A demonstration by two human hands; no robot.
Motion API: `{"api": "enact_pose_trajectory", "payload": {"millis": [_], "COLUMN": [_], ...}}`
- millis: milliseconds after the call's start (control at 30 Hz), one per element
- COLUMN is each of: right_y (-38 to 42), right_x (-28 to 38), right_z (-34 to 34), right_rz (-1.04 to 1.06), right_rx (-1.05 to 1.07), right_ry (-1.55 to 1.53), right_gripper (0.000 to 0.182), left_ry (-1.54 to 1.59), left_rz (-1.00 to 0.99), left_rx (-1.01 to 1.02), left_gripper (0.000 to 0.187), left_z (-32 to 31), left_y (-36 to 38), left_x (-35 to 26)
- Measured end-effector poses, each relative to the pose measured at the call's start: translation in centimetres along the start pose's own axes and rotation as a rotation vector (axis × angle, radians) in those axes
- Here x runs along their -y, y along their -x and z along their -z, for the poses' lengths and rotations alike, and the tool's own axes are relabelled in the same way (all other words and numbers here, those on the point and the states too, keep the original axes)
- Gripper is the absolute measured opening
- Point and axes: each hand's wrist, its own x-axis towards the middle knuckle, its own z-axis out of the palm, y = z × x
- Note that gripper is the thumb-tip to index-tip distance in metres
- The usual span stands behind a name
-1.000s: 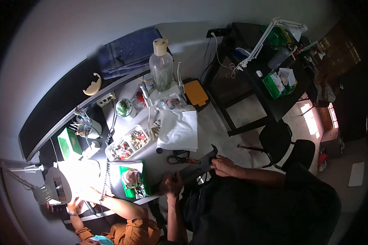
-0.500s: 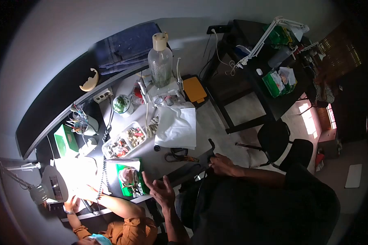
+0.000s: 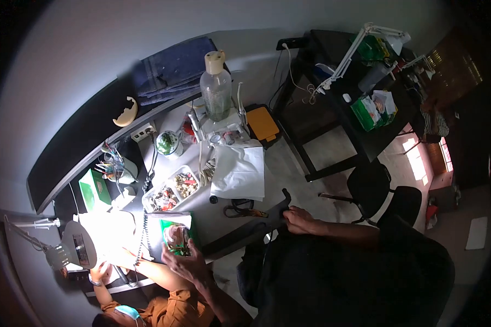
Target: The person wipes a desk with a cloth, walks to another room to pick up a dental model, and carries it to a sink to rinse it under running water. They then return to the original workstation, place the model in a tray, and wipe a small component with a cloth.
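My left hand (image 3: 185,265) is over the lower edge of a green box (image 3: 175,238) with crumpled, mixed contents, its fingers apart; whether it touches the box is unclear. Farther right, my right hand (image 3: 299,221) is closed at the end of a long dark bar-like part (image 3: 245,231) with a curved tip; what its fingers hold is too dark to make out. Between the hands and the white cloth (image 3: 237,173) lies a pair of dark-handled scissors or a similar tool (image 3: 245,210).
A co-worker (image 3: 172,310) in brown sits at the lower left, arms under a bright lamp (image 3: 79,245). Divided white trays (image 3: 173,189), a potted plant (image 3: 169,143) and a clear bottle (image 3: 216,92) stand on the desk. Black chairs (image 3: 368,185) and a second table (image 3: 384,136) are right.
My left hand has moved left and down from beside the green box to its lower edge. The view has shifted slightly. My right hand remains at the dark part.
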Motion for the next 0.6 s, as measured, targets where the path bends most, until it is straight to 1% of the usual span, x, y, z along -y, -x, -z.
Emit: {"api": "enact_pose_trajectory", "payload": {"millis": [100,267,333,400,433,467,500,533,600], "right_y": [0.3,0.4,0.2,0.0,-0.5,-0.6,-0.6,-0.5,-0.7], "right_x": [2.7,3.2,3.4,4.4,5.5,6.4,6.9,6.9,6.6], "right_z": [2.2,2.0,2.5,4.4,6.0,6.9,7.1,7.3,8.0], "right_rz": [-0.171,-0.348,-0.399,-0.398,-0.397,-0.394,-0.419,-0.403,-0.369], "right_rx": [0.067,0.067,0.084,0.166,0.209,0.253,0.213,0.233,0.272], "right_ry": [-0.033,-0.247,-0.286,-0.179,-0.124,-0.068,-0.076,-0.086,-0.103], "right_gripper": [0.043,0.040,0.039,0.032,0.029,0.026,0.023,0.023,0.023], "left_ry": [-0.040,-0.120,-0.142,-0.164,-0.176,-0.190,-0.202,-0.215,-0.212], "left_rz": [-0.043,-0.100,-0.122,-0.138,-0.144,-0.148,-0.150,-0.153,-0.155], "left_rx": [-0.086,-0.228,-0.279,-0.325,-0.346,-0.370,-0.396,-0.422,-0.462], "left_gripper": [0.055,0.054,0.054,0.054,0.054,0.054,0.054,0.054,0.054], "left_z": [0.0,-0.9,-0.7,-0.8,-0.4,-0.4,-0.4,-0.9,-0.1], "left_y": [-0.8,-0.4,-0.3,0.0,-0.1,-0.1,-0.2,0.1,0.8], "left_x": [0.6,1.9,3.2,4.0,2.8,2.9,3.0,2.5,3.9]}}
